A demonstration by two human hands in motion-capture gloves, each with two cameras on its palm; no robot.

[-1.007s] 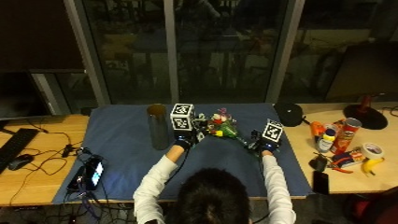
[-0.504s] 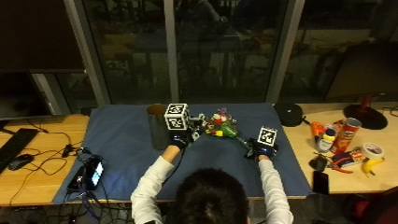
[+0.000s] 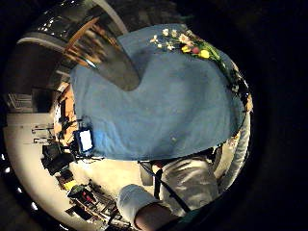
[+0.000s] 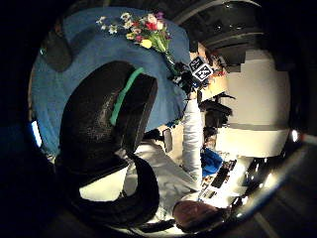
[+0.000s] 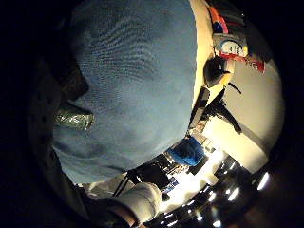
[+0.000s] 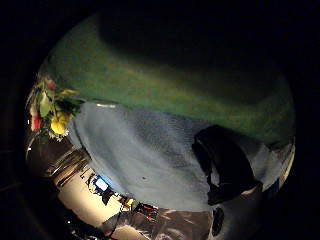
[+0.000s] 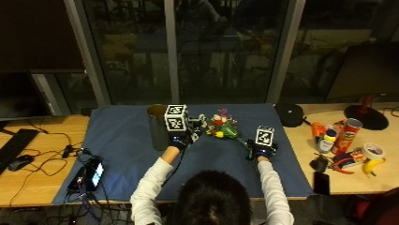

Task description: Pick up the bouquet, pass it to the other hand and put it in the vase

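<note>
Nearest you, your right hand point(image 7: 263, 149) sits low over the blue cloth point(image 7: 124, 140) on the counter point(image 7: 37, 168), at the stem end of the bouquet point(image 7: 221, 127); its palm views show green stem filling one side and a wrapped stem end close by, so it appears to be curled round the stems, though you cannot see the fingers themselves from above. The risk starts here: if that hold is only on the tips of the stems, the heavy flower heads could droop or swing as you lift, and loose blooms could slip out. A little further out, your left hand point(image 7: 176, 138) hovers just beside the flower heads, between them and the vase point(image 7: 157, 126); its thumb-side view shows a thick black finger point(image 4: 106, 134) relaxed with nothing in it, so it holds nothing. When you pass the bunch across, take it low on the stems, or you may crush the blossoms. Furthest out, the tall vase stands upright right next to your left wrist; a careless sweep of that arm could knock it over, and its narrow mouth may snag spreading stems.
</note>
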